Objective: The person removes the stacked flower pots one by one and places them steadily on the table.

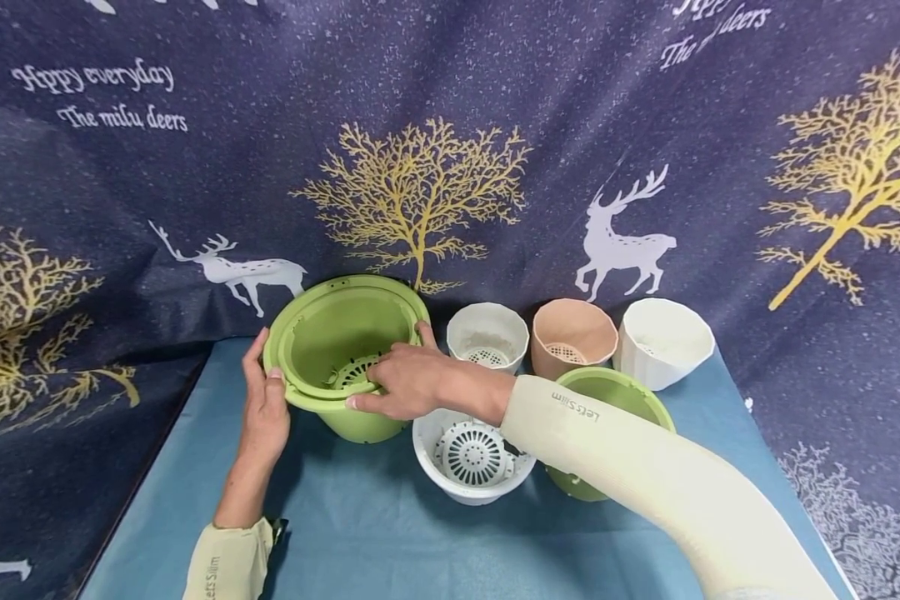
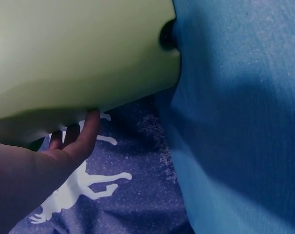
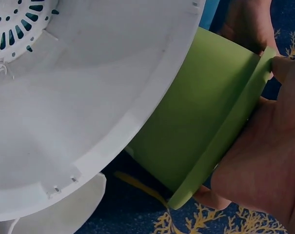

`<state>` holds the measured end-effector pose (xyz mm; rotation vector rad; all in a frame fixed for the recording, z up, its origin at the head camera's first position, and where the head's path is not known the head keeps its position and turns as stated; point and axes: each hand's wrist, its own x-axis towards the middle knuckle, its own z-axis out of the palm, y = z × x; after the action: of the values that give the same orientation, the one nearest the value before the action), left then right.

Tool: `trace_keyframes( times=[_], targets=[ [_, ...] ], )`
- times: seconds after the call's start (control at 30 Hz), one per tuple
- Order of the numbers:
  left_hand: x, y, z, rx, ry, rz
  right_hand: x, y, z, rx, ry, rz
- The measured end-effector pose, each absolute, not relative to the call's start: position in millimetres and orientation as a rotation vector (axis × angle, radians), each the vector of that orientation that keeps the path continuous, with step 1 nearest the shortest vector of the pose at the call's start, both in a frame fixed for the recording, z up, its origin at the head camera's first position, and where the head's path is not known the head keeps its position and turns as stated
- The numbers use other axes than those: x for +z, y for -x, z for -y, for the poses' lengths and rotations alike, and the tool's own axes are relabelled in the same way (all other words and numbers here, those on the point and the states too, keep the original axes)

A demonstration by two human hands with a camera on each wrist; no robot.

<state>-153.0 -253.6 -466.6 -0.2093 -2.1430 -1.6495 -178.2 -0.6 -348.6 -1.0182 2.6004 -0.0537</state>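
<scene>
A large light-green plastic flowerpot (image 1: 363,425) stands at the back left, its slotted bottom showing. Two rims, one within the other, show at its top; I cannot tell whether a second pot is nested inside. My left hand (image 1: 265,412) grips its left rim, thumb on top and fingers outside. Across its front right edge reaches my right hand (image 1: 405,383), thumb at the outer rim and some fingers over the inside. In the left wrist view, the left fingers touch the pot wall (image 2: 88,58). The right wrist view shows the right hand (image 3: 259,161) on the rim.
A white pot (image 1: 474,492) with a slotted bottom stands just right of the green one. Another green pot (image 1: 615,385) sits partly under my right forearm. Behind are a grey pot (image 1: 487,325), a terracotta pot (image 1: 573,321) and a white faceted pot (image 1: 667,342), near the backdrop.
</scene>
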Motion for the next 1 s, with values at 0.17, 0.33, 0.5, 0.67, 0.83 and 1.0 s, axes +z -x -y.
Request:
trace_keyframes(
  times=[0.17, 0.33, 0.5, 0.67, 0.83, 1.0],
  targets=[
    [-467.7, 153.0, 253.9, -1.664, 0.219, 2.126, -349.1, 179.2, 4.8, -0.066, 1.004, -2.583],
    [-468.3, 152.5, 253.4, -1.671, 0.223, 2.115, -351.3, 178.7, 6.8, -0.080, 0.986, -2.594],
    [-467.9, 152.3, 253.4, -1.669, 0.235, 2.116, -352.3, 177.9, 7.2, -0.087, 0.981, -2.611],
    [-468.5, 152.3, 253.4, -1.680, 0.229, 2.123, -353.3, 177.5, 7.0, -0.078, 0.979, -2.613],
    [-469.1, 152.9, 252.6, -1.679, 0.229, 2.120, -354.7, 177.5, 6.0, -0.070, 0.993, -2.619],
    [-468.4, 153.4, 252.6, -1.659, 0.238, 2.122, -356.1, 179.3, 6.3, -0.067, 1.005, -2.616]
  ],
)
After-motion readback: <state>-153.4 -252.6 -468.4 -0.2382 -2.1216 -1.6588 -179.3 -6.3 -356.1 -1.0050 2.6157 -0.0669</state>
